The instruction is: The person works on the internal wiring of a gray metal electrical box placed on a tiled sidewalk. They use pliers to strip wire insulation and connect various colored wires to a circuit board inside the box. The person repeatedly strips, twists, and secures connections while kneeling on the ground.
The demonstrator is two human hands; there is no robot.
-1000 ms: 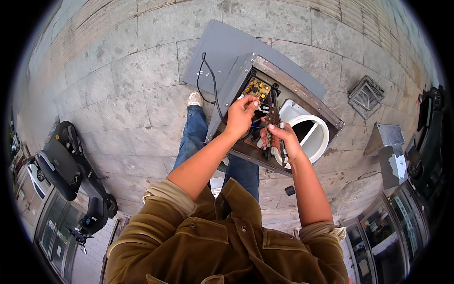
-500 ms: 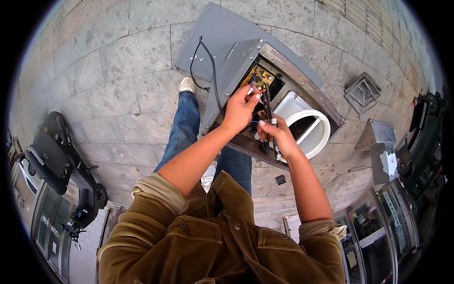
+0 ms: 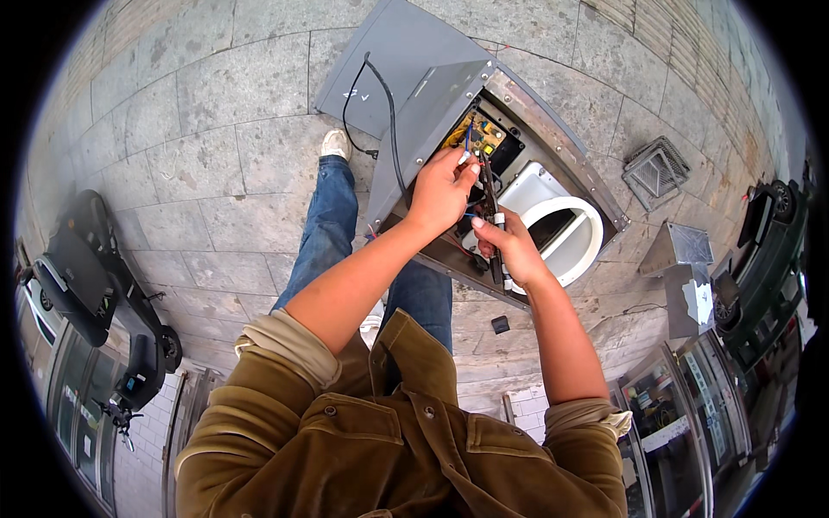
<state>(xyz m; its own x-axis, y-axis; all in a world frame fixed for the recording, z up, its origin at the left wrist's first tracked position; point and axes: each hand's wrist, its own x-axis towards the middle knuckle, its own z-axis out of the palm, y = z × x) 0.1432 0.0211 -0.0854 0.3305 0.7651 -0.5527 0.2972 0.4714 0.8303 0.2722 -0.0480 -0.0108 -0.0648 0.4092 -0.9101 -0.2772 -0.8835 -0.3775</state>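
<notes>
An opened metal appliance housing [image 3: 432, 108], grey outside, leans in front of me with its inside showing. My left hand [image 3: 443, 192] is closed in a pinch on a small white wire connector [image 3: 465, 158], from which a blue wire runs up to the yellowish circuit board [image 3: 489, 135]. Lower down, my right hand [image 3: 511, 246] has thumb and fingers closed at the end of another blue wire [image 3: 470, 215], beside a dark upright strip [image 3: 490, 186] with white pieces on it. The fingers partly hide what lies between the hands.
A white round duct ring [image 3: 596, 237] sits in the housing's right part. A black power cord [image 3: 393, 129] loops over its left side. On the paving lie a wire-mesh basket [image 3: 656, 168], a metal box [image 3: 682, 246] and a small black block [image 3: 500, 325]. A scooter [image 3: 104, 285] stands left.
My view has shifted slightly, moving the surroundings a little in the picture. Both hands keep their grips, with only small finger movements near the wires.
</notes>
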